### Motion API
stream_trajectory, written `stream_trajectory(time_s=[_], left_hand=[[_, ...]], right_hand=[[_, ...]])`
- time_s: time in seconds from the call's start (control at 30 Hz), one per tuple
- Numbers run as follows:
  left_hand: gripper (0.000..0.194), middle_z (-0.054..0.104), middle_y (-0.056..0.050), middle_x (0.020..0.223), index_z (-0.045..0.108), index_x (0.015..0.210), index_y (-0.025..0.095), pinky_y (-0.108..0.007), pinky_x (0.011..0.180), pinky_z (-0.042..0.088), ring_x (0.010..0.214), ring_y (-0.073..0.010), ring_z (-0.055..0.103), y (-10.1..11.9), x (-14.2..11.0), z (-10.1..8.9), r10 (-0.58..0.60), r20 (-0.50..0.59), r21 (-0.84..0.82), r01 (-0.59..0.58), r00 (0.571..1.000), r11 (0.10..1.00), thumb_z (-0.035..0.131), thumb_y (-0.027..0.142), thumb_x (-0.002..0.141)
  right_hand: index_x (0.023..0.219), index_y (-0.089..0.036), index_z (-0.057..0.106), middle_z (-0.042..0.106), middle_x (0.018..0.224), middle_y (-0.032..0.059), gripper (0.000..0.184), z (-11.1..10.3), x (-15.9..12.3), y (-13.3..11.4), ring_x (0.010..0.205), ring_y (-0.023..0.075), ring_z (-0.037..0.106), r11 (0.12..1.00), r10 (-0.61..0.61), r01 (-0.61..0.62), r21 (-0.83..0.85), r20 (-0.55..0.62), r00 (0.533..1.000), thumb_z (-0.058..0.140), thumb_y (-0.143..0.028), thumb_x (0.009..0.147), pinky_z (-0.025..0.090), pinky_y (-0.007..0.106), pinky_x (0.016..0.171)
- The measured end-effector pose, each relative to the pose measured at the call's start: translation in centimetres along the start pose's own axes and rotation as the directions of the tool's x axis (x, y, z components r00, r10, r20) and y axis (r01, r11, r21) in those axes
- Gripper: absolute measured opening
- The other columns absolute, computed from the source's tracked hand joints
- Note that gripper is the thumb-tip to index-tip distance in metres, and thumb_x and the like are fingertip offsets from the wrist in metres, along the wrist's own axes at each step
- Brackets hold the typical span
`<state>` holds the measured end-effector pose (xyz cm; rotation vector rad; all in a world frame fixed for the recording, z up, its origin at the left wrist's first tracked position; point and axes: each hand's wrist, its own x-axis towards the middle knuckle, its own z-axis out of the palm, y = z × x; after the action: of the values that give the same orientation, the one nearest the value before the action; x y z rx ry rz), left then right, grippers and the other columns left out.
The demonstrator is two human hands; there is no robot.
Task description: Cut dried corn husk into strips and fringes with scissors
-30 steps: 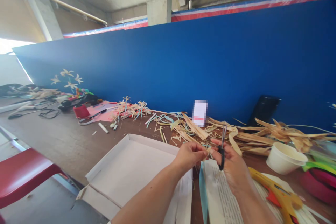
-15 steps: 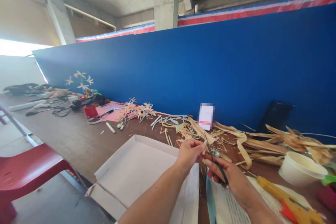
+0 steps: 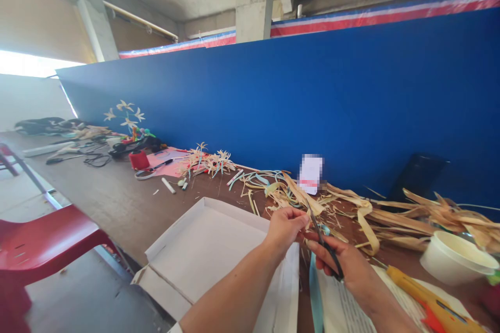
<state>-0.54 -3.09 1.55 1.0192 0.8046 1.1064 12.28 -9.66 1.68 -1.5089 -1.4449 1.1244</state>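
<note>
The left hand [image 3: 287,228] and forearm [image 3: 236,283] are bare below white sleeve [image 3: 176,328].

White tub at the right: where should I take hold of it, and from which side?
Probably by the near rim of the white tub, from above: its top opens upward, so a pinch could straddle the wall. Dry strips crowd its far side, and the yellow glue gun lies in front, so a low approach looks awkward. The right hand is nearer, but it holds scissors.
</note>
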Motion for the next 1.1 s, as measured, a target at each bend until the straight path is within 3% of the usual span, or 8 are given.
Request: stream_trajectory(time_s=[0.67, 0.97, 1.1], left_hand=[[0.025, 0.053, 0.002, 0.053, 0.058, 0.069, 0.012, -0.018, 0.041, 0.034, 0.041, -0.0047, 0.042, 0.3, -0.2, 0.0, -0.003, 0.019, -0.010, 0.003, 1.000, 1.000, 0.069, 0.033, 0.060], [0.022, 0.057, 0.000, 0.057, 0.060, 0.068, 0.011, -0.016, 0.045, 0.037, 0.046, -0.0044, 0.047, 0.7, 0.1, -0.3, 0.055, -0.028, -0.024, -0.056, 0.998, 0.998, 0.069, 0.030, 0.061], [0.023, 0.059, -0.002, 0.060, 0.061, 0.073, 0.011, -0.018, 0.051, 0.043, 0.054, -0.0073, 0.053, 1.3, 0.0, -0.4, 0.035, -0.077, -0.077, -0.041, 0.996, 0.996, 0.070, 0.027, 0.059]], right_hand=[[0.105, -0.014, 0.065, 0.051, 0.047, -0.0042, 0.050, -0.1, 0.3, 0.3, 0.044, 0.0092, 0.039, 0.998, -0.020, 0.020, -0.054, 0.002, 1.000, 0.055, -0.054, 0.076, 0.026, 0.025, 0.046], [0.109, -0.014, 0.063, 0.057, 0.054, -0.0017, 0.053, 0.0, 0.0, -0.2, 0.050, 0.0107, 0.044, 0.994, 0.057, -0.044, 0.100, -0.126, 0.990, 0.060, -0.053, 0.073, 0.030, 0.026, 0.050], [0.110, -0.014, 0.063, 0.060, 0.060, 0.0001, 0.051, 0.2, -0.5, -0.8, 0.054, 0.0120, 0.046, 0.994, 0.035, -0.025, 0.108, -0.096, 0.995, 0.060, -0.050, 0.074, 0.032, 0.027, 0.052]])
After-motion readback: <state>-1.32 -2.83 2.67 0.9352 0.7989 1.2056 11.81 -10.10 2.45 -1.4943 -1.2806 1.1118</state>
